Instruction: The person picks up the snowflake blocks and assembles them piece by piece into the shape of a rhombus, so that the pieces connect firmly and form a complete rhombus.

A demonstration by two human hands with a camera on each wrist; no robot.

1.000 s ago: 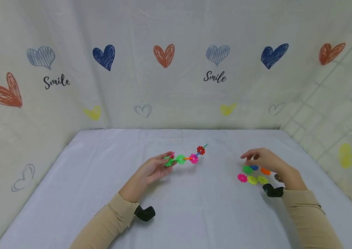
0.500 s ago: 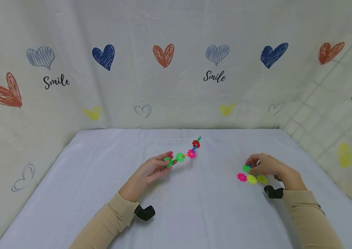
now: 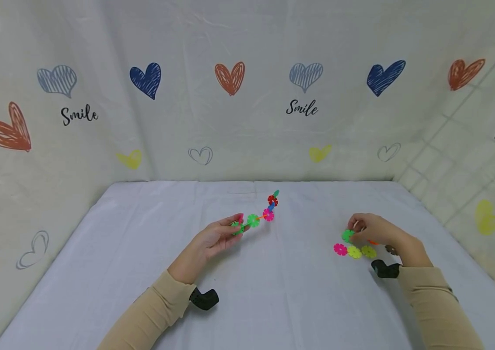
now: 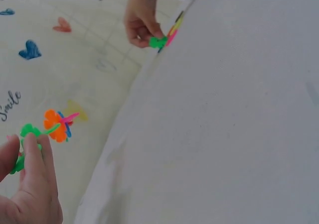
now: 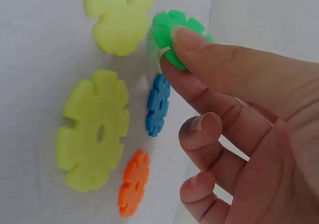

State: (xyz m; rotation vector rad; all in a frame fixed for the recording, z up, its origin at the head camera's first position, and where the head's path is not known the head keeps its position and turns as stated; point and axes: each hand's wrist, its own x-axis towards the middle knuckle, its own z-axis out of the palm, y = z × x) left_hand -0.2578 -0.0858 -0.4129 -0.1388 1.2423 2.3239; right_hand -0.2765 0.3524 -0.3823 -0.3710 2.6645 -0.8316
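Observation:
My left hand (image 3: 213, 240) holds one end of a chain of interlocking plastic snowflake discs (image 3: 253, 220) between thumb and fingers. Green, orange, pink, blue and red pieces make up the chain, whose free end points away over the table. At the right, my right hand (image 3: 379, 229) pinches a loose green snowflake disc (image 5: 162, 32) between thumb and index finger; its other fingers are curled. Close by lie two yellow discs (image 5: 92, 129), a blue disc (image 5: 158, 106) and an orange disc (image 5: 133, 184). A pink disc (image 3: 340, 249) is left of the yellow ones.
A brown disc (image 3: 390, 250) lies beside the right wrist. White cloth covers the table (image 3: 274, 301). Behind it hangs a pale curtain (image 3: 256, 131) printed with hearts. Each wrist carries a black camera mount (image 3: 204, 299).
My right hand has come down to the loose discs and taken the green one in a pinch. The chain's free end has swung left and away; the left hand has barely moved.

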